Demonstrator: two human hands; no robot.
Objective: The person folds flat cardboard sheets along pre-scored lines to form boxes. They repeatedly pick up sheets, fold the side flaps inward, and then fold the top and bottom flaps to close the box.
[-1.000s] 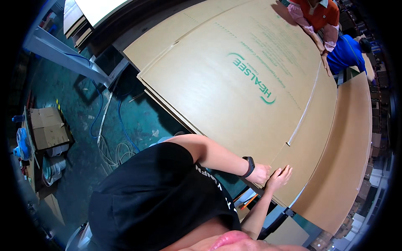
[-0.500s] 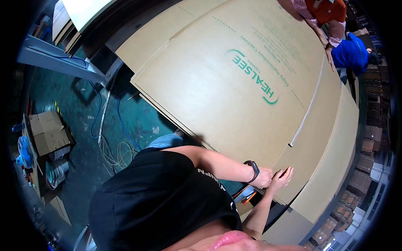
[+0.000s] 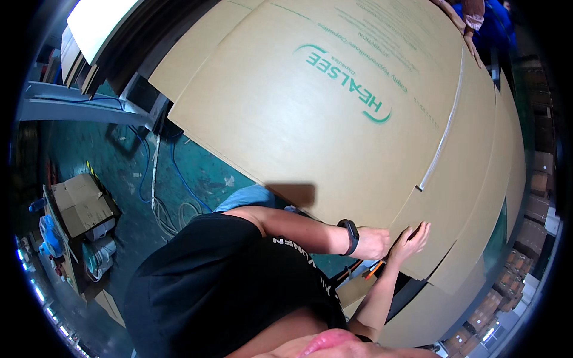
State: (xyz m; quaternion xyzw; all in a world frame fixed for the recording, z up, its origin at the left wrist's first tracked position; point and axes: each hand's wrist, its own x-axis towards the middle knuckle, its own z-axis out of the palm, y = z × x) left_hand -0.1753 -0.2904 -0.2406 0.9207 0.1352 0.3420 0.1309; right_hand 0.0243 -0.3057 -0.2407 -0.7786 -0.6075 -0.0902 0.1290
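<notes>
From my remote view, a broad brown cardboard sheet (image 3: 334, 137) lies ahead, its near edge by both hands. My left hand (image 3: 372, 243) curls, grip hidden; my right hand's (image 3: 409, 243) fingers extend loosely. Probably light, bendable; best held by opposite edges.

A large flat cardboard sheet (image 3: 298, 143) with green print spreads across the view, a white strip (image 3: 444, 125) along its right part. The left hand (image 3: 371, 243), a black watch (image 3: 350, 237) on its wrist, is at the near edge; the right hand (image 3: 410, 241) is just beside it, fingers extended. A co-worker's hand (image 3: 473, 51) is at the far right. Cables (image 3: 173, 206) lie on the green floor (image 3: 113, 149).
</notes>
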